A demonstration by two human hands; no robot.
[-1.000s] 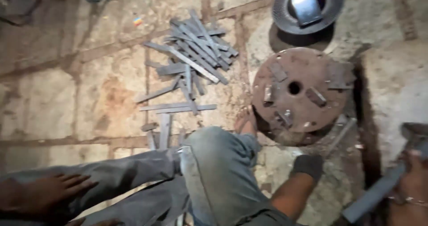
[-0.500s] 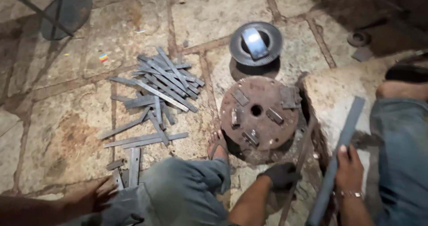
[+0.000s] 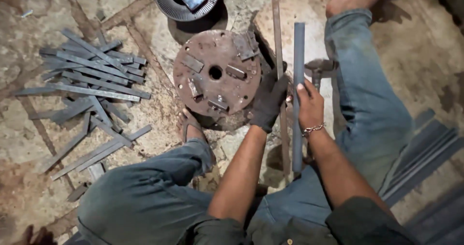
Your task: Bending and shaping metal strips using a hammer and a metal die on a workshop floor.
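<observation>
In the head view, the person sat on the stone floor (image 3: 29, 177) with legs spread around the work. The left hand (image 3: 268, 100), in a dark glove, rested with fingers curled loosely against the edge of a rusty round steel disc (image 3: 216, 73) and beside a thin upright rod (image 3: 279, 56); whether it actually gripped the rod could not be told. The bare right hand (image 3: 309, 107), a chain bracelet at the wrist, was closed around a long grey flat bar (image 3: 298, 95), which stood nearly vertical in the picture, just right of the disc and between the person's knees. To handle the bar well, it seemed wise to keep that firm grip near the middle, hold the bar straight and keep the gloved fingers away from its lower end and from the disc's raised blocks. One disc lay there, with a centre hole and about five small welded blocks on its face. Above it sat one dark ribbed dish (image 3: 188, 0) holding a single shiny piece. To the left, well apart from the hands, lay a loose pile of cut flat strips (image 3: 92, 80), roughly twenty, too overlapped for an exact count. One bare foot (image 3: 186, 124) rested near the disc's lower edge, another at the top right. A few more grey bars (image 3: 425, 153) lay at the right edge.
</observation>
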